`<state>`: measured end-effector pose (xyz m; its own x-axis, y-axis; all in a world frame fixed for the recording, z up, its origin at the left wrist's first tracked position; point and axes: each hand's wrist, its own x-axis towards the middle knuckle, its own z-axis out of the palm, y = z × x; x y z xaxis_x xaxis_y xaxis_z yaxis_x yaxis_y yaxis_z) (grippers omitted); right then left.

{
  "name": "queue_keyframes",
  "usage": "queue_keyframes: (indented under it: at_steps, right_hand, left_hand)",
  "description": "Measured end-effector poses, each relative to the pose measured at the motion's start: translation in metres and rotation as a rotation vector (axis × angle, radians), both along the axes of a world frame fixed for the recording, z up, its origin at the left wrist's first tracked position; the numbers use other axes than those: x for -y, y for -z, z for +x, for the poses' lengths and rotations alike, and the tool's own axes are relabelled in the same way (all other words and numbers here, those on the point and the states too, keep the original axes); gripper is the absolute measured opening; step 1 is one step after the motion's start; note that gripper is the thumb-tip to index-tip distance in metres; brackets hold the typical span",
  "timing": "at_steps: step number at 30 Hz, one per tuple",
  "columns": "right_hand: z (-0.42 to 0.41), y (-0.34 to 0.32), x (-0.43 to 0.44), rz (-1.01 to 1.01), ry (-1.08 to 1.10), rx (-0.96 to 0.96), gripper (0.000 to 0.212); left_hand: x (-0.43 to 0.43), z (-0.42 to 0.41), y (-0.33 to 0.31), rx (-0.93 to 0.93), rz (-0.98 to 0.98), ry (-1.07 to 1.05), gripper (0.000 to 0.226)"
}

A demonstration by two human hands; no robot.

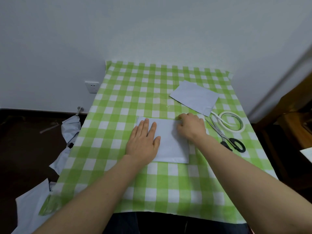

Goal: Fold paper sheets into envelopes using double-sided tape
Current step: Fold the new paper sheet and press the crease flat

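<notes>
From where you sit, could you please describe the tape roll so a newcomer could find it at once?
On the green checked tablecloth, look along its right side. Beside the black-handled scissors lies the tape roll: the only ring, white, with a loose tail trailing toward the far folded paper.

The person's left hand point(143, 142) and right hand point(190, 125) run into bare forearms, and dark blue trousers point(126, 223) cover the lap.

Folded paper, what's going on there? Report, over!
Left hand flat on folded paper. Right hand curled at its far right corner, grip unclear. Scissors, tape roll beside, not in the way.
</notes>
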<state>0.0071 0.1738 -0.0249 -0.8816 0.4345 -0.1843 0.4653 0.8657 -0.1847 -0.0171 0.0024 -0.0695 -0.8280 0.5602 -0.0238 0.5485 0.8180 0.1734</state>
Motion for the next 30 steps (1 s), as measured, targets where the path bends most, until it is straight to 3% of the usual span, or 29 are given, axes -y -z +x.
queue_keyframes:
  at_steps: [6, 12, 15, 20, 22, 25, 28, 30]
  right_hand:
    - [-0.009, -0.013, -0.006, -0.330, 0.125, -0.041, 0.031]
    - [-0.011, -0.013, -0.009, -0.369, 0.163, -0.008, 0.027]
    - [-0.014, -0.015, -0.011, -0.542, 0.189, -0.005, 0.030]
    - [-0.008, -0.015, -0.010, -0.660, 0.184, -0.095, 0.009]
    - [-0.002, -0.016, -0.011, -0.723, 0.150, -0.163, 0.009]
    - [0.012, -0.022, -0.013, -0.788, 0.091, -0.257, 0.015]
    - [0.027, -0.030, -0.016, -0.869, 0.060, -0.337, 0.013]
    - [0.035, -0.035, -0.017, -0.918, 0.053, -0.361, 0.010]
  left_hand:
    - [0.002, -0.002, -0.003, 0.046, 0.014, -0.001, 0.059]
    - [0.001, 0.000, -0.003, 0.054, -0.015, -0.007, 0.059]
    - [0.000, 0.000, -0.002, 0.042, -0.022, -0.016, 0.060]
    - [0.001, -0.001, -0.002, 0.044, 0.026, -0.022, 0.064]
    - [0.002, -0.004, -0.005, 0.094, 0.166, -0.077, 0.073]
    - [0.002, -0.011, -0.023, 0.200, 0.554, -0.381, 0.091]
    - [0.006, -0.021, -0.043, 0.474, 0.936, -0.594, 0.099]
    - [0.009, -0.022, -0.053, 0.681, 1.191, -0.662, 0.090]
